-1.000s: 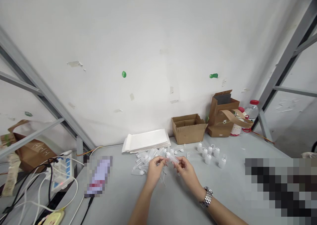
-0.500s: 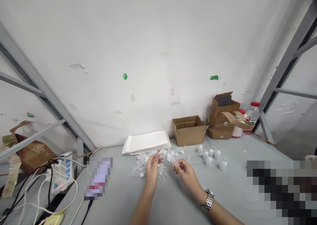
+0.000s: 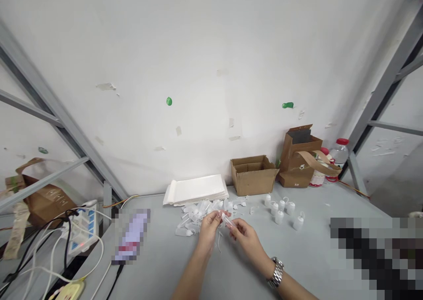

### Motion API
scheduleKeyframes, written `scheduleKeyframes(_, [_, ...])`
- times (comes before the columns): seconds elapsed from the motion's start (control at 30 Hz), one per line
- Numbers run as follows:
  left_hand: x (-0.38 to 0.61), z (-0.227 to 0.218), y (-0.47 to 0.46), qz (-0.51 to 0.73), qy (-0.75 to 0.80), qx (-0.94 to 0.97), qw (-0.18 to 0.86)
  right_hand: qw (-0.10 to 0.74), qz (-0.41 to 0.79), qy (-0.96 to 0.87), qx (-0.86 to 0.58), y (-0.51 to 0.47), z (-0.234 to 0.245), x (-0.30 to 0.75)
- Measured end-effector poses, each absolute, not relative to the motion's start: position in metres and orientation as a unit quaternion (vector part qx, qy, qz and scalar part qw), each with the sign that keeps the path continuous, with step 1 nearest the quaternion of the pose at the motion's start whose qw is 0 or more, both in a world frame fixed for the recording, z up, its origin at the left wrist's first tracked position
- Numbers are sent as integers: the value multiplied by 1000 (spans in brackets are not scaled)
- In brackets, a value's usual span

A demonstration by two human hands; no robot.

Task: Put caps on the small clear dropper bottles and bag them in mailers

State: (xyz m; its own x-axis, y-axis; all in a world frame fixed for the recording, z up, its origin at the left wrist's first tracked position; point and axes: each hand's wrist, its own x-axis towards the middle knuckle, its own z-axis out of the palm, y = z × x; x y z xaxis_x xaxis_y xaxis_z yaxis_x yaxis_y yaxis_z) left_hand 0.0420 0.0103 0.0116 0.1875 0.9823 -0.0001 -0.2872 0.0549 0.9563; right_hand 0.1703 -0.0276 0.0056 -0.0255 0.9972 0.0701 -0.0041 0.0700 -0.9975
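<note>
A small translucent plastic bottle (image 3: 228, 221) is held slantwise between my two hands. My left hand (image 3: 210, 226) is closed with its fingertips pinching the bottle's upper left end. My right hand (image 3: 244, 233), with a metal watch at the wrist, grips the lower right end. Behind and left of my hands lies a loose pile of similar clear bottles and white caps (image 3: 198, 209). My fingers partly hide the bottle, so I cannot tell how its cap sits. Several small white capped bottles (image 3: 279, 217) stand upright to the right.
White padded envelopes (image 3: 198, 189) lie against the wall beside an open cardboard box (image 3: 254, 183). A brown paper bag (image 3: 297, 163) and jars with red lids (image 3: 340, 152) stand at the back right. At left are a phone (image 3: 132, 234) and a power strip (image 3: 82, 229) with tangled cables.
My left hand has moved right and slightly down, and its fingertips now meet the bottle in my right hand. The view has shifted slightly.
</note>
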Motion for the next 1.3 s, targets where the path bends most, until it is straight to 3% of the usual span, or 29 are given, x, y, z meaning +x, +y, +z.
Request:
scheduleKeyframes(0.13, [44, 12, 10, 517, 375, 444, 628, 475, 637, -451, -407, -21, 6, 172])
scheduleKeyframes(0.4, [44, 9, 10, 535, 406, 441, 595, 528, 558, -454, -451, -16, 5, 173])
scheduleKeyframes(0.53, [44, 14, 8, 524, 385, 443, 617, 491, 655, -425, -386, -19, 5, 174])
scheduleKeyframes(0.67, [44, 19, 7, 509, 350, 346, 706, 492, 716, -370, -328, -22, 5, 173])
scheduleKeyframes(0.83, [37, 18, 13, 479, 326, 240, 779, 476, 700, -397, -355, -24, 6, 169])
scheduleKeyframes(1.3, [29, 20, 20, 556, 351, 186, 730, 423, 636, -478, -433, -24, 3, 165])
